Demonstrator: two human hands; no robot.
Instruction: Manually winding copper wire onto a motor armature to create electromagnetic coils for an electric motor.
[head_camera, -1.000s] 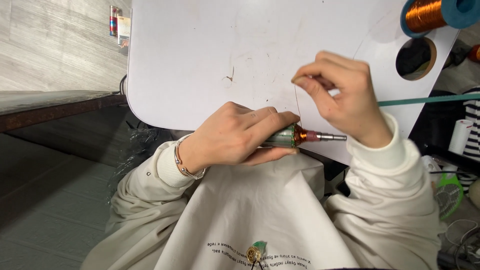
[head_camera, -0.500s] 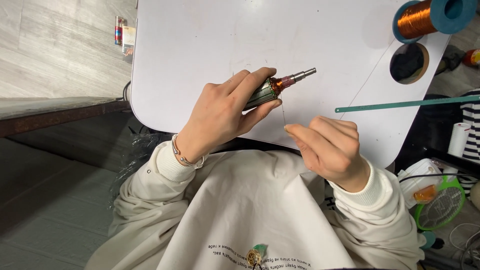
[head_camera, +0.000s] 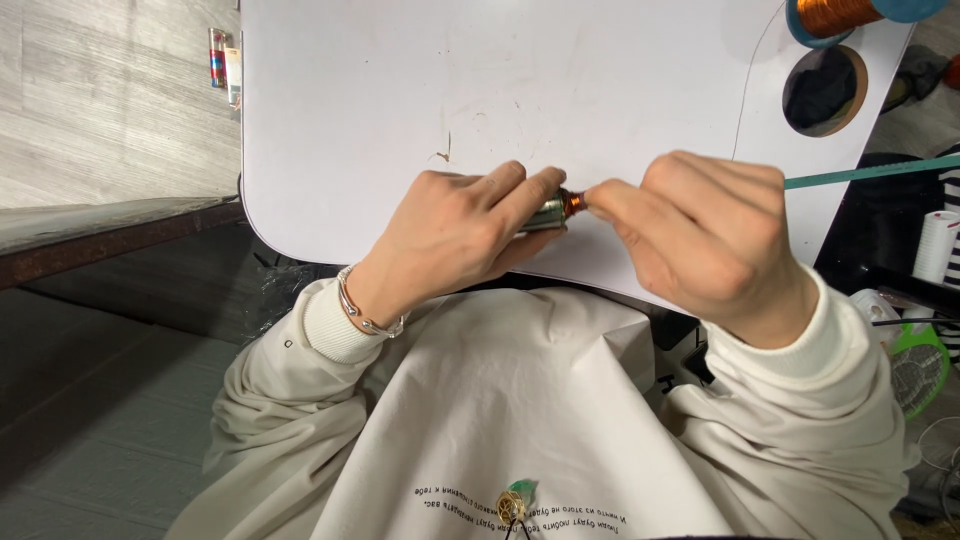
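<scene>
Looking down from the head camera, the left hand (head_camera: 455, 235) pinches a small metal rotor (head_camera: 552, 210) over the white table (head_camera: 400, 90); the right hand (head_camera: 705, 240) pinches its copper-wound end, the 2 hands' fingertips almost touching.

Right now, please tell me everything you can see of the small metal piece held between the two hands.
The small metal piece is mostly hidden. What shows is a short silvery cylinder with a copper-orange band at its right end. It lies roughly level, just above the near edge of the white table. The left hand wraps its body with the fingers over the top; the right hand pinches the orange end. Whether it rests on the table cannot be told.
</scene>
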